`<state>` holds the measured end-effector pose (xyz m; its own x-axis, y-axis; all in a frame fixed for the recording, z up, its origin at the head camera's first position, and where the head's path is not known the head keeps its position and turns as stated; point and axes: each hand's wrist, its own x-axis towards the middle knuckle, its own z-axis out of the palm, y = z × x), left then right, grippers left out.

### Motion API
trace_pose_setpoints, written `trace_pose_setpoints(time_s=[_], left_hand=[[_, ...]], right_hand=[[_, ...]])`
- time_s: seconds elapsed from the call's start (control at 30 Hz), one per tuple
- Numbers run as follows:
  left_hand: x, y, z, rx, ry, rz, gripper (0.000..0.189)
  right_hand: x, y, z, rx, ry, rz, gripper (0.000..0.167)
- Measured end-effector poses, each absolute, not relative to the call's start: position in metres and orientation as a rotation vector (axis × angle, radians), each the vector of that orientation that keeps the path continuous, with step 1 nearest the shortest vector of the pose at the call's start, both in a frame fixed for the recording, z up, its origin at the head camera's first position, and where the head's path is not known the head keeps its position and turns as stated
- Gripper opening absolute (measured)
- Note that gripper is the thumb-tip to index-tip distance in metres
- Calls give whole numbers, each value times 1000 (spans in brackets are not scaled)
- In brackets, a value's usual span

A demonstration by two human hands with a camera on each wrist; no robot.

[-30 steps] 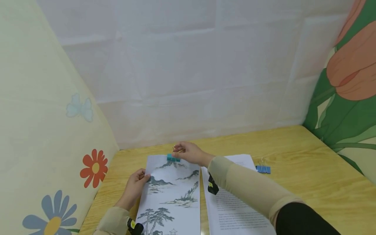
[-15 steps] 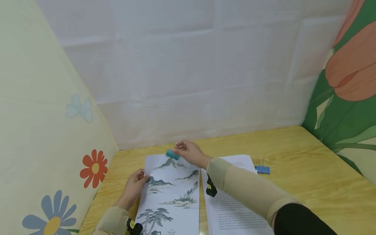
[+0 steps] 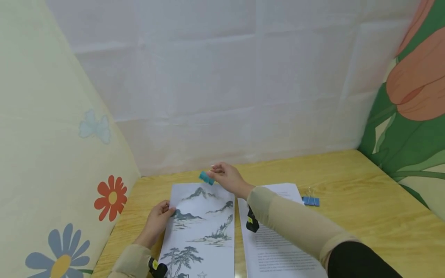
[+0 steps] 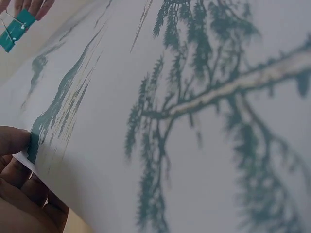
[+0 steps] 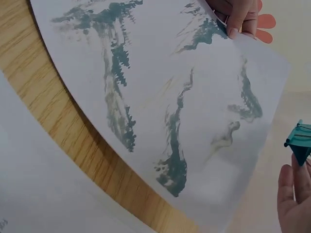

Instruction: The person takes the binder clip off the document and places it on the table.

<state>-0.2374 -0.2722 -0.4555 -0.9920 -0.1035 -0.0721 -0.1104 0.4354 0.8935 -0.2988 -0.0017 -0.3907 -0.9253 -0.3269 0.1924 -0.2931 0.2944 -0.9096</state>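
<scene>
A white sheet or stack printed with an ink landscape [image 3: 208,227] lies in front of me in the head view. My left hand [image 3: 156,222] pinches its left edge, thumb on top and fingers beneath, as the left wrist view also shows. Just beyond the top edge, my right hand [image 3: 230,180] holds a teal binder clip [image 3: 206,178] between thumb and fingers. The clip is apart from the paper and tilted. In the right wrist view the clip [image 5: 299,141] sits at the fingertips of the right hand [image 5: 296,194], near the sheet's corner, partly cut off by the frame.
Right of the landscape, under my right forearm, lie pages of printed text [image 3: 285,251]. A blue binder clip [image 3: 311,201] stands by their upper right edge. The wooden table [image 3: 365,208] is bounded by a white backdrop [image 3: 222,88] and flower-printed side panels [image 3: 45,162].
The teal binder clip was on the landscape paper's top edge; my right hand has pulled it off, up and away from the edge. My left hand keeps its pinch on the paper.
</scene>
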Motion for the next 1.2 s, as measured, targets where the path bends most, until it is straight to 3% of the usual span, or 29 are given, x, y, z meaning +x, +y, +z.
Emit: trace_pose_setpoints(time_s=[1.2], left_hand=[[-240,-273,-457,-343,2577,1639,14]], right_hand=[[-299,87,-404,-418,2524,-1601,53]])
